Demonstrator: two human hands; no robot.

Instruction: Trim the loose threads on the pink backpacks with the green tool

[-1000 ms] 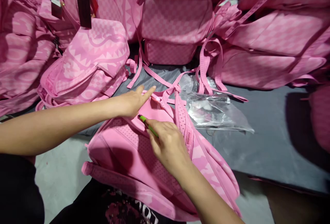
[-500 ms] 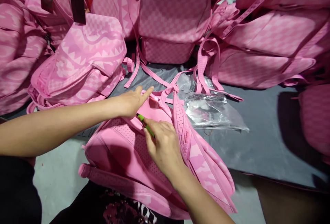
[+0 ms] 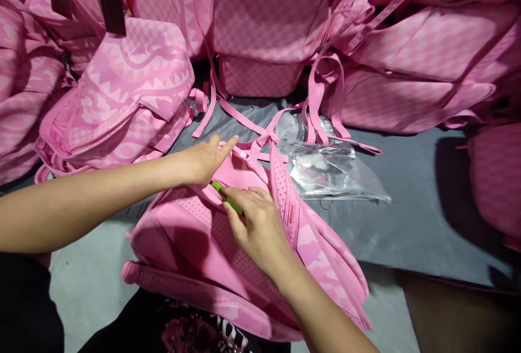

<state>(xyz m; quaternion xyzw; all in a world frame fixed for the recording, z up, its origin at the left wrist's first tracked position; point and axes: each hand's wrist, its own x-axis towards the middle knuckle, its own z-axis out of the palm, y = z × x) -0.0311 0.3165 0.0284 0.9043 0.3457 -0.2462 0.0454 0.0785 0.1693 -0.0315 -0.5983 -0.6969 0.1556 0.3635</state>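
A pink backpack [image 3: 179, 255] lies across my lap and the edge of a grey-covered surface, its padded, perforated back panel facing up. My left hand [image 3: 203, 161] rests at the bag's upper edge with fingers stretched out, the underside of the hand hidden. Between the fingers of my right hand [image 3: 260, 228] is a slim green tool [image 3: 235, 205]; its exact kind is unclear. The tool's end points at the fabric just below my left hand. Close to both hands, a knotted pink strap [image 3: 266, 139] crosses the top of the bag.
Crumpled clear plastic bags [image 3: 337, 171] lie on the grey cover [image 3: 402, 206], right of the backpack. A patterned pink backpack [image 3: 134, 87] leans at the left. Checkered pink bags [image 3: 268, 22] line the back, and more are stacked at the right [image 3: 423, 44].
The whole view has shifted slightly. My right hand and the green tool have edged a little toward my left hand, which keeps its place on the bag.
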